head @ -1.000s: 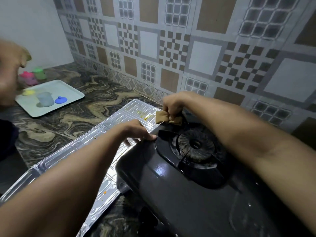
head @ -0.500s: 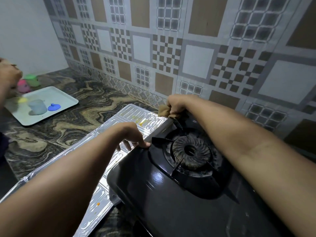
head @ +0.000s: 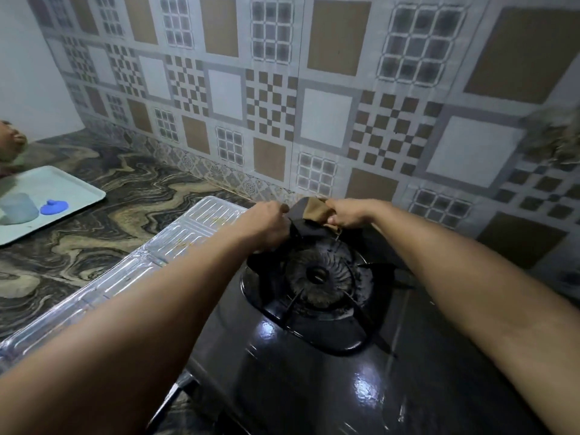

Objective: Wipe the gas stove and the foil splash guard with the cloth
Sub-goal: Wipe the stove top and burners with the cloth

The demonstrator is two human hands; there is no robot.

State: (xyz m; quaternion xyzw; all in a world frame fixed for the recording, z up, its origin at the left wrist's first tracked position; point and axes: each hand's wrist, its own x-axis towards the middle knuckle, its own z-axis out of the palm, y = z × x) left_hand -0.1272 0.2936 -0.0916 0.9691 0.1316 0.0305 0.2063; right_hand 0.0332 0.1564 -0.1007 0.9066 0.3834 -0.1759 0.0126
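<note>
**At the far corner of the stove: both hands on the cloth**

Centre frame, slightly above the middle, my right hand (head: pixel 346 213) pinches the brown cloth (head: pixel 316 209) with curled fingers against the far left corner of the gas stove (head: pixel 314 372). My left hand (head: pixel 266 226) sits just beside it, fingers curled at the same corner; its fingertips are turned away from the camera, so I cannot tell whether they grip the cloth or the stove edge. Only a small folded part of the cloth shows between the two hands; the rest is hidden behind them.

The stove fills the lower centre and lower right of the frame, and its near edge is cut off at the bottom. The burner (head: pixel 318 274) lies just below the hands, ringed by the black pan support.

The foil splash guard (head: pixel 175 243) lies flat on the marbled counter (head: pixel 125 189), running from centre to the lower left, partly covered by my left forearm and cut off at the left edge.

Upper left: a pale tray (head: pixel 72 186) holds a blue object (head: pixel 54 207) and a blurred translucent item I cannot identify. Another person's hand (head: pixel 11 141) is cropped by the left edge. A blurred grey shape at the right edge is not legible.
</note>
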